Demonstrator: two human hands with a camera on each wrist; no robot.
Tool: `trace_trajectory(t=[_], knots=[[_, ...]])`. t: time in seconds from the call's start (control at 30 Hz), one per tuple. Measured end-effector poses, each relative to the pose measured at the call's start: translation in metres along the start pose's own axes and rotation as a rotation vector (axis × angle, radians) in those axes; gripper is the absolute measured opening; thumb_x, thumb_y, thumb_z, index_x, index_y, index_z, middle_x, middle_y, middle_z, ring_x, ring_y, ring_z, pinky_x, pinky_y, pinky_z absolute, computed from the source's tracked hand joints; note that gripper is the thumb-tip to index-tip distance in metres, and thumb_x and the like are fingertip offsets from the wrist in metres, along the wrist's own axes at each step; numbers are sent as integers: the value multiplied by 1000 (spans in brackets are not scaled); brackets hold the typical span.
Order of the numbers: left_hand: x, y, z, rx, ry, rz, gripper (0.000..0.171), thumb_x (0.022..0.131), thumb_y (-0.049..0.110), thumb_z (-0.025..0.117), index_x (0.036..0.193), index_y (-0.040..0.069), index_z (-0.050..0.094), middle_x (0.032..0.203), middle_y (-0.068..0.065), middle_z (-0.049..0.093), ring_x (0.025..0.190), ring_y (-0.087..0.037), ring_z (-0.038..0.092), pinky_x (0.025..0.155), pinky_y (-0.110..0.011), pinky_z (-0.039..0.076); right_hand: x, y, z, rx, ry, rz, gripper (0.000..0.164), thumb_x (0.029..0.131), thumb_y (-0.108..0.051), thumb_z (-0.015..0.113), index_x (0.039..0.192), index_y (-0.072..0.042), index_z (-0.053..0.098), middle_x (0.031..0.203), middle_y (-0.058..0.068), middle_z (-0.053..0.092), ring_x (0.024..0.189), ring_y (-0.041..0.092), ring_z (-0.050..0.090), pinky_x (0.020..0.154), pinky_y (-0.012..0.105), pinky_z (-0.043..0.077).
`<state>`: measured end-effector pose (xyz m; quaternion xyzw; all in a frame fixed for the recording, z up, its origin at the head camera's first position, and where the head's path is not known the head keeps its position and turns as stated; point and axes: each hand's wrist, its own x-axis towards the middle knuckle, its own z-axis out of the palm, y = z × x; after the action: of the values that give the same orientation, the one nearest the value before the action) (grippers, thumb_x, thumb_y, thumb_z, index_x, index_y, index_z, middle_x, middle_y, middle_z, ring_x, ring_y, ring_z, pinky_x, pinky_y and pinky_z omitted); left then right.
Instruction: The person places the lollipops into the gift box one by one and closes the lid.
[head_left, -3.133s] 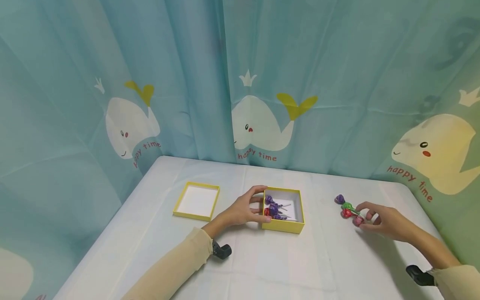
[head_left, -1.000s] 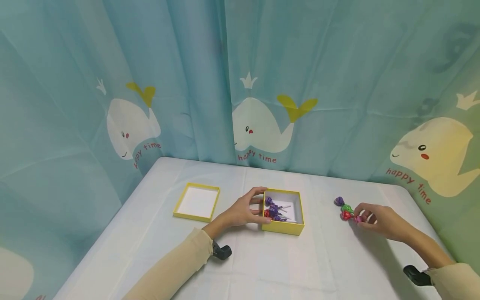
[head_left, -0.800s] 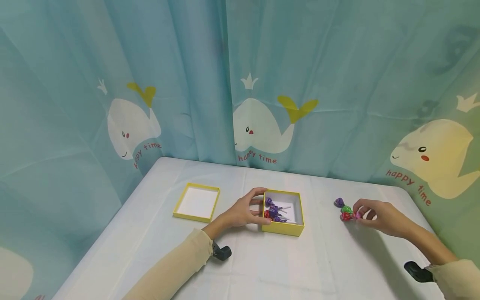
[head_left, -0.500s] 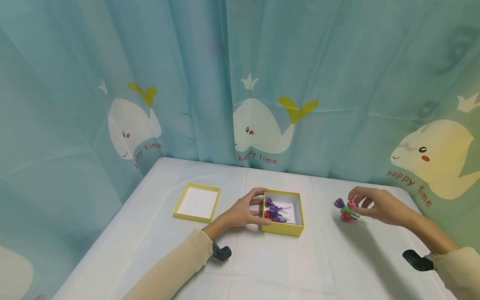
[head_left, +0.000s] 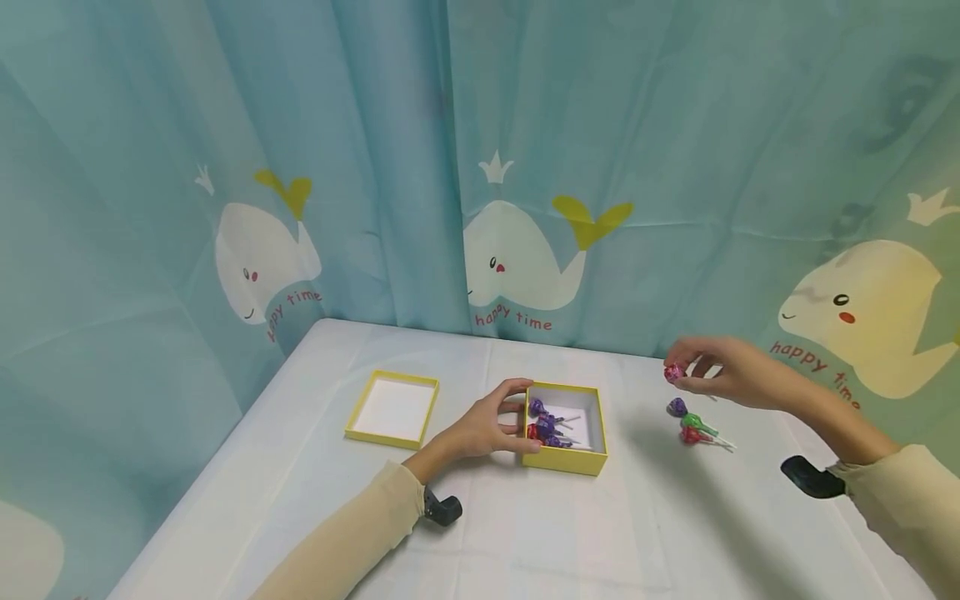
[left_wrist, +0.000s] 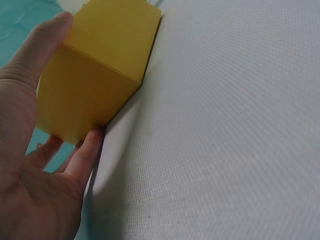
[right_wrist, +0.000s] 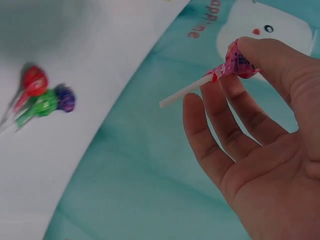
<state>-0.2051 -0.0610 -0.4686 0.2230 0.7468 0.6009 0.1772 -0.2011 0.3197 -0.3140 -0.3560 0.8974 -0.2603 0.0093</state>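
- Pinched by its head between thumb and fingers of the right grip (head_left: 738, 375) is a pink lollipop (right_wrist: 237, 65), clear of the worktop (head_left: 585, 533), its white stick jutting past the fingers.
- I'd expect it to feel light and hard, its crinkly wrapper slightly slippery; the twisted neck offers another hold.
- Below that grip lie a purple lollipop (head_left: 677, 407), a green lollipop (head_left: 695, 422) and a red lollipop (head_left: 690, 435), bunched.
- Farther left, the left grip (head_left: 483, 425) clasps a yellow box (head_left: 564, 460) by its side; probably light card, easily dented, so best held gently.
- Beyond that grip, leftward, sits the lid (head_left: 392, 406).
- Sweets inside the box (head_left: 546, 423) overlap, so I can't count them; the loose purple one's stick is hidden.
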Motion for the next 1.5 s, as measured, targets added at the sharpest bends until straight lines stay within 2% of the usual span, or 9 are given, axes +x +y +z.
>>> trace_trajectory(t=[0.27,0.5,0.67,0.83,1.1,1.33,1.5], knots=[[-1,-1,-1,2,5,15,92,80,16,90,155,25,38,164,-10,32,143,-29,45,103,-32,54,30,-23,-1,-4,-39,41,22,91,-11,79,106,-24,70,95,-10,68,82,11,66,65,27,60],[1,-2,-1,8,5,8,93,79,17,91,155,28,37,164,-9,32,143,-27,44,103,-31,53,57,-35,8,8,-69,54,21,91,-11,79,109,-18,71,97,-7,69,85,13,68,71,27,61],[1,-2,-1,-8,1,18,92,81,15,90,155,25,37,164,-12,32,144,-29,44,104,-33,53,73,-40,19,28,-90,39,21,92,-11,78,111,-17,71,100,-5,70,88,14,69,72,27,62],[2,-2,-2,-21,-3,14,92,81,13,89,156,24,36,163,-12,32,143,-30,44,104,-34,53,87,-41,36,76,-95,-21,19,93,-10,78,110,-15,73,101,-3,72,87,15,70,72,29,63],[2,-2,-1,-24,-12,14,91,82,13,89,156,23,36,163,-11,33,143,-30,44,105,-34,53,97,-34,72,95,-80,-93,21,90,-4,79,110,-6,73,102,0,73,89,16,71,79,31,63],[1,-2,-2,-12,-11,24,89,82,15,89,154,27,37,162,-8,34,142,-27,45,103,-33,54,97,-29,98,147,-107,-41,21,92,-5,76,112,-8,72,103,-2,72,92,16,69,82,33,62],[1,-2,-1,-9,-12,21,90,82,16,89,153,30,37,162,-4,35,142,-25,46,103,-31,54,96,-24,117,130,-110,-16,21,91,-5,77,111,-11,72,101,-4,71,91,13,66,82,31,61]])
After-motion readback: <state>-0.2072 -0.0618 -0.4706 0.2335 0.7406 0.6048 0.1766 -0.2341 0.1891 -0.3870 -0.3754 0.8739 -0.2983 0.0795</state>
